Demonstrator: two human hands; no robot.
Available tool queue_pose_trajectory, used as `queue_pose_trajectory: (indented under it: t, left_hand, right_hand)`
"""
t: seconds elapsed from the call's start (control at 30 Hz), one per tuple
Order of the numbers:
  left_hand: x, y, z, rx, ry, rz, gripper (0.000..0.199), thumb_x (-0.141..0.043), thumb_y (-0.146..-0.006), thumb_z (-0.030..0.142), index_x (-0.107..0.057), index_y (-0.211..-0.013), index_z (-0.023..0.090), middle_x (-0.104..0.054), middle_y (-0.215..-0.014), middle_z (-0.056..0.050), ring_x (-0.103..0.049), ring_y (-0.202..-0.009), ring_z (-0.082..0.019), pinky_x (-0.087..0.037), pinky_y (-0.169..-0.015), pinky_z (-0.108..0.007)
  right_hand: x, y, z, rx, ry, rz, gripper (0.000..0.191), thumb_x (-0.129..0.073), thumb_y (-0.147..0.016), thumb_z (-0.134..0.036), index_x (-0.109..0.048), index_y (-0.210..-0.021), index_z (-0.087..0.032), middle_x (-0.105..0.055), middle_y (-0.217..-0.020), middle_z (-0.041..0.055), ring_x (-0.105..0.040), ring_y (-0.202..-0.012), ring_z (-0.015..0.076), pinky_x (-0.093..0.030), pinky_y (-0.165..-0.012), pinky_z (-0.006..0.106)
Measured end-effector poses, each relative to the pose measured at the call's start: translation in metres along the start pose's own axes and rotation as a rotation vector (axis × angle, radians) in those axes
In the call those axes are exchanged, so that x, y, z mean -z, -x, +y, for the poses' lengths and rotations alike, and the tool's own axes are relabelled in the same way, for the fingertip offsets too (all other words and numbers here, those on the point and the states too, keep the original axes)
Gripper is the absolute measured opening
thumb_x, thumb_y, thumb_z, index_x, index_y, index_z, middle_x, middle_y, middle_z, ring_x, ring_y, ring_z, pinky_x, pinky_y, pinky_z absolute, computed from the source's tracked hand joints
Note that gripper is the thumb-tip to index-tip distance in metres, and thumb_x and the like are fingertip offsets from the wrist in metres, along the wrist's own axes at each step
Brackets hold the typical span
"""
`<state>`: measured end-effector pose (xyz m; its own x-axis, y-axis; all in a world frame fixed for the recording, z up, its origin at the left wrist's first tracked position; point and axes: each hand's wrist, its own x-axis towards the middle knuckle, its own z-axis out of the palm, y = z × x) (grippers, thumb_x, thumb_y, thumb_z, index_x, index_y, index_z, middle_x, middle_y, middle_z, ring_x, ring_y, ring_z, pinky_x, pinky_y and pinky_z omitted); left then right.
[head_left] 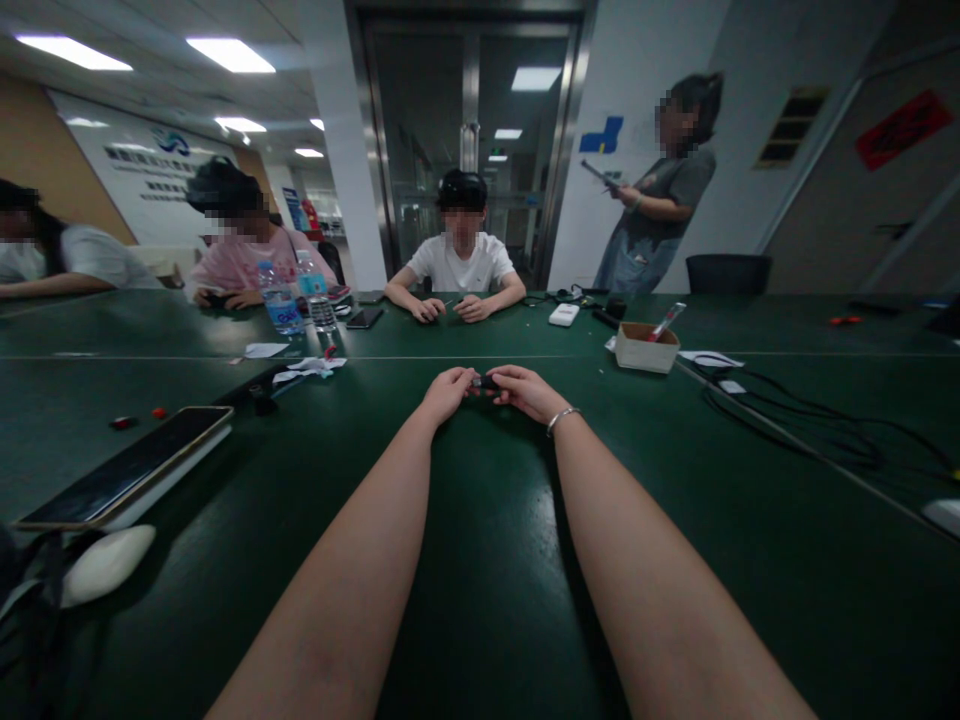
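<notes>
A small black object with a silvery end [486, 382], perhaps a USB stick, is held between my two hands, just above the green table [480, 560]. My left hand [450, 394] pinches its silvery end with the fingertips. On the other side, the thumb and fingers of my right hand [529, 391] close on the dark end. Both arms reach straight forward, and a silver bangle [562, 420] circles my right wrist. The object is too small to make out clearly, and the fingers cover part of it.
At left lie a phone on a white box [142, 470], a white mouse-like object [109, 567] and paper scraps [311, 368]. Water bottles [281, 298] stand behind. At right are a small box [647, 348] and black cables [810, 415]. Several people are around the table; one stands.
</notes>
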<state>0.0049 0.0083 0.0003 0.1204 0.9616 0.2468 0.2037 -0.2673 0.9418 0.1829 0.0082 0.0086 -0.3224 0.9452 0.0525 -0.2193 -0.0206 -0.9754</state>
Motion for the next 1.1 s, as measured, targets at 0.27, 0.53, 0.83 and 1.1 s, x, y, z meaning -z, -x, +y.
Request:
queue_pose_trajectory:
  t: [0.27, 0.53, 0.83, 1.1]
  left_hand:
    - [-0.0008, -0.002, -0.0011, 0.006, -0.005, 0.009, 0.019, -0.057, -0.08, 0.031, -0.068, -0.084, 0.016, -0.067, -0.075, -0.004, -0.059, -0.07, -0.015, -0.044, -0.07, -0.028]
    - [-0.0007, -0.0015, -0.0019, -0.012, 0.004, -0.009, 0.018, -0.059, -0.078, 0.031, -0.066, -0.084, 0.015, -0.067, -0.076, -0.003, -0.06, -0.071, -0.015, -0.044, -0.072, -0.027]
    - [0.0005, -0.0014, -0.0054, -0.057, 0.056, -0.013, 0.02, -0.071, -0.07, 0.026, -0.066, -0.086, 0.016, -0.07, -0.087, -0.006, -0.063, -0.084, -0.017, -0.046, -0.087, -0.034]
    - [0.0042, 0.0018, 0.0002, -0.074, 0.122, -0.02, 0.029, -0.077, -0.062, 0.026, -0.068, -0.086, 0.014, -0.072, -0.09, -0.008, -0.065, -0.086, -0.018, -0.045, -0.092, -0.038]
  right_hand:
    - [-0.0016, 0.0006, -0.0006, 0.012, 0.001, 0.005, 0.007, -0.065, -0.081, -0.007, -0.065, -0.085, -0.013, -0.066, -0.069, 0.0019, -0.058, -0.049, 0.0063, -0.055, -0.052, 0.018]
    - [-0.0007, -0.0004, 0.0002, 0.008, 0.005, 0.001, 0.007, -0.065, -0.082, -0.008, -0.065, -0.086, -0.013, -0.067, -0.067, 0.0026, -0.058, -0.049, 0.0061, -0.054, -0.051, 0.016]
    - [-0.0001, -0.0004, 0.0008, 0.017, 0.001, 0.001, 0.005, -0.064, -0.083, -0.008, -0.065, -0.085, -0.013, -0.067, -0.065, 0.0028, -0.062, -0.052, 0.0079, -0.055, -0.05, 0.016]
    - [-0.0017, 0.0008, -0.0009, 0.011, 0.034, 0.008, 0.01, -0.062, -0.089, -0.018, -0.061, -0.081, -0.011, -0.065, -0.056, 0.0033, -0.053, -0.041, 0.006, -0.055, -0.051, 0.019]
